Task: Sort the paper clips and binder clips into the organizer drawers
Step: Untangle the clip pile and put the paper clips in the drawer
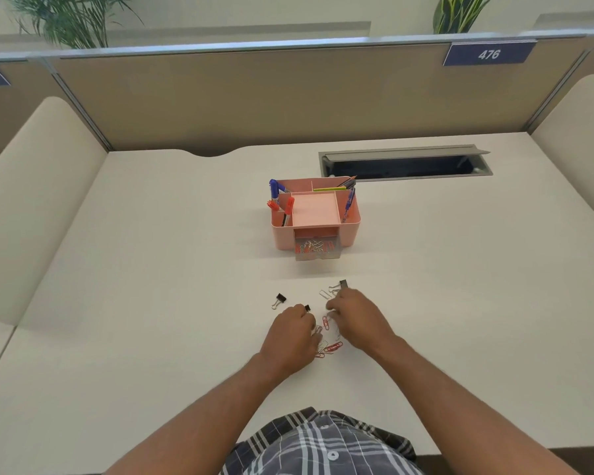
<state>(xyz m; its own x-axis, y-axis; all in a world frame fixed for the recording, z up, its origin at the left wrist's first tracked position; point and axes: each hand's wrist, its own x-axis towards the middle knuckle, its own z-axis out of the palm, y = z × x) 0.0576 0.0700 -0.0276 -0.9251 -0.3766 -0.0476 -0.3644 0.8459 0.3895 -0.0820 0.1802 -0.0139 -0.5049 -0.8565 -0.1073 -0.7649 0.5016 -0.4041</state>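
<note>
Both bare forearms reach forward from the body and converge, wrists near each other. The left hand (pixel 294 332) lies palm down, knuckles up, fingers curled under and bunched at the tips. The right hand (pixel 355 320), just beside it and slightly farther forward, is also palm down, fingers bent inward toward the left hand.

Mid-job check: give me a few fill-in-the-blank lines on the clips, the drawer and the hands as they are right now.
1. The clear drawer of the pink organizer is pulled ____.
2. That drawer already holds ____ clips, red and silver.
3. The black binder clip lying alone sits on the ____ side of the left hand.
4. The plate on the partition reads ____.

Missing words: open; paper; left; 476
</note>
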